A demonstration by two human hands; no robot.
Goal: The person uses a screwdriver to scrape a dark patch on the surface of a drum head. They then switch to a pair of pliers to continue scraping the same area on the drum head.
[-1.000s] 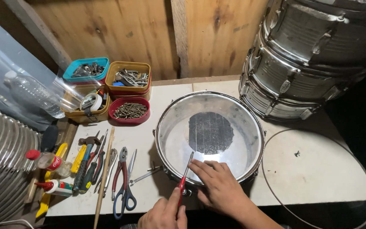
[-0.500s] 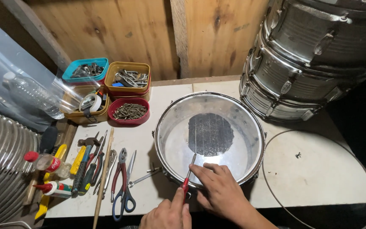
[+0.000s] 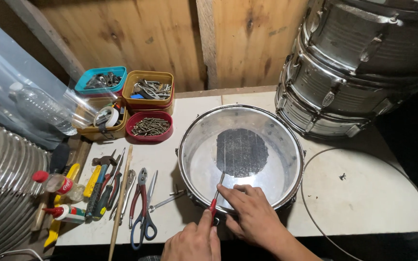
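While hands [image 3: 228,227] grip screwdriver [image 3: 215,199] — fingers curled over drum [image 3: 240,154] rim.

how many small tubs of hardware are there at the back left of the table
4, clustered together: a teal tub at back left, an orange tub right of it, a red tub of screws in front, and a yellow tub with tape left of that. Others may be hidden underneath.

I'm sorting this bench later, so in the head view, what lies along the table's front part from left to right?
Glue bottle → hammer → wooden stick → red-handled pliers → shallow metal drum → thin metal hoop.
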